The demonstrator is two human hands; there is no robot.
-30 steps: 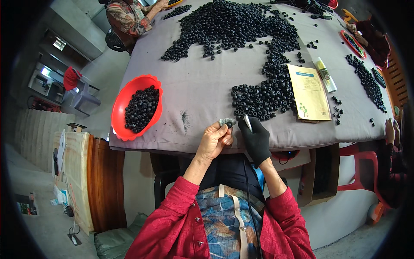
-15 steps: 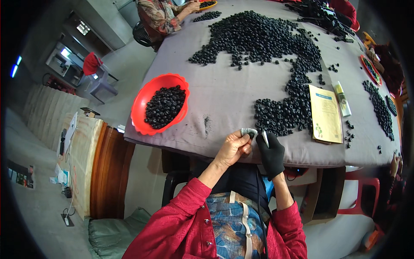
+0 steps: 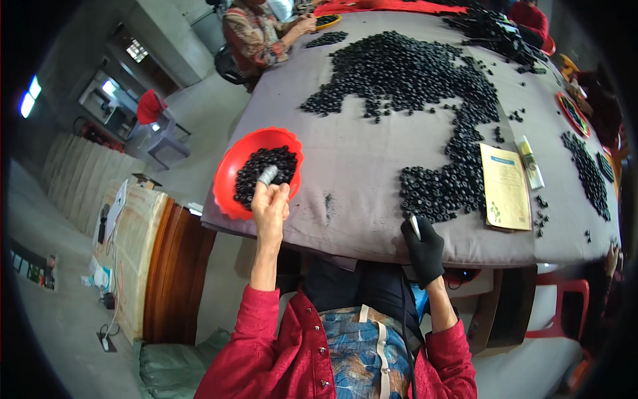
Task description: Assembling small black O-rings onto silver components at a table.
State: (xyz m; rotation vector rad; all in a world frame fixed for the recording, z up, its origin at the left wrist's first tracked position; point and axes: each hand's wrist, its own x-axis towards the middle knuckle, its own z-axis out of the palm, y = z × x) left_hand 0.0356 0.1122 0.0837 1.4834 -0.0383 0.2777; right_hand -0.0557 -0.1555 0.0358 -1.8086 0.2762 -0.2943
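Observation:
My left hand [image 3: 270,206] is bare except for grey wrapping round one finger. It reaches over the near side of a red scalloped bowl [image 3: 228,174], its wrapped finger stretched toward the small black ring-like parts [image 3: 260,163] inside; no part shows in its fingers. My right hand [image 3: 423,249], in a black glove, is closed round a slim white tool [image 3: 415,227] whose end points up and away from me. That hand is at the table's front edge, just below the near end of a pile of the same black parts [image 3: 438,189].
A grey cloth covers the table [image 3: 352,199]. A large heap of black parts [image 3: 405,73] lies at the back. Right of the near pile are a yellow booklet [image 3: 505,189] and a white tube [image 3: 529,159]. Other people sit at the far left [image 3: 256,40] and the right side.
My left hand has moved left from beside the gloved hand to over the red bowl. The dark part it held is no longer seen. The right hand still holds the white tool.

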